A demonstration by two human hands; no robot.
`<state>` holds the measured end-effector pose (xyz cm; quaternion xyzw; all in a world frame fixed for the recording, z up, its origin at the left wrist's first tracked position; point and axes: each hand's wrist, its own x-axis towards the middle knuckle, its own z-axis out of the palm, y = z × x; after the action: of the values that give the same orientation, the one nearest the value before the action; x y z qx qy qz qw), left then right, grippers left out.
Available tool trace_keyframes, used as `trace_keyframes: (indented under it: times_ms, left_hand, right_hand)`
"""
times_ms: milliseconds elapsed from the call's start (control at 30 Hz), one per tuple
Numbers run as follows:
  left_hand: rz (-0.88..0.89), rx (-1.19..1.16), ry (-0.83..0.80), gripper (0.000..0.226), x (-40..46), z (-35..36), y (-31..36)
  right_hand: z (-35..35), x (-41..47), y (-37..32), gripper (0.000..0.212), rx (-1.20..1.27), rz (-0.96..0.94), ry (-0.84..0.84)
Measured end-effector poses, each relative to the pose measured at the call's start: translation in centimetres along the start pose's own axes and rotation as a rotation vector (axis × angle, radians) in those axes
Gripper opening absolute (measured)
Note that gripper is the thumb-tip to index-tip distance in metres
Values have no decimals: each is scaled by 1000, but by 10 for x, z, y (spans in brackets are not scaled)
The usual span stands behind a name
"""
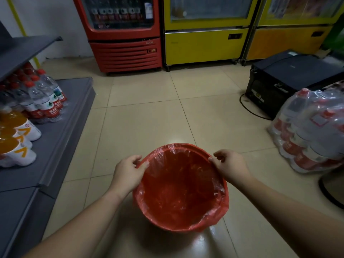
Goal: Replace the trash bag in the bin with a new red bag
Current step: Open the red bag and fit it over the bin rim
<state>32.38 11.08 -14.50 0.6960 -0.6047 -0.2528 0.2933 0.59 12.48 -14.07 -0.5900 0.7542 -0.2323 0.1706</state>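
Note:
A round red bin stands on the tiled floor just in front of me. A thin red bag lines its inside and folds over the rim, hanging down the near and right sides. My left hand pinches the bag's edge at the left rim, thumb inside and fingers outside. My right hand grips the bag's edge at the right rim. The bag's inside looks empty. The bin's own wall is hidden by the bag and by the angle.
A grey shelf with water bottles and orange drinks runs along the left. Red and yellow drink coolers stand at the back. A black box and wrapped bottle packs sit at the right. A dark round base lies at the right edge.

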Motion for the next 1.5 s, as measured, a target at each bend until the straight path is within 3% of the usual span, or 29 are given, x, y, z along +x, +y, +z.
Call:
trace_keyframes:
  times_ms: [133,333,433,500,567,700,867,1000,1167,1367,1500]
  left_hand:
    - [-59,-56,32,11,7,4,-7]
    - [-382,-484,-37,10,16,6,-16]
    - [-539,-625,-118,8,15,6,-20]
    - [-594,-655,-162,6,12,6,-24]
    - [-586,-653,-170,10,11,5,-27]
    - [-421,-614,-173,28,21,3,-21]
    - [-228,-369,-232,19,44,16,2]
    - [-323,-379,-303,15,54,21,9]
    - [-353,-355,-252,10,61,23,8]
    - [-423,-381,-231,20,69,27,9]
    - [-628,-459,-372,7,69,26,14]
  right_hand:
    - [7,8,5,25,66,14,-8]
    - [12,13,7,28,591,372,-116]
    - [10,13,8,20,694,410,-239]
    - [11,13,10,10,692,407,-294]
    - [10,13,12,14,679,405,-290]
    - [6,18,2,32,643,283,-233]
    - [13,38,-30,31,479,183,-296]
    - [17,46,-37,16,373,139,-336]
    - [24,51,-36,15,344,137,-276]
    - [27,69,-39,25,406,309,-381]
    - [26,70,-39,33,477,491,-504]
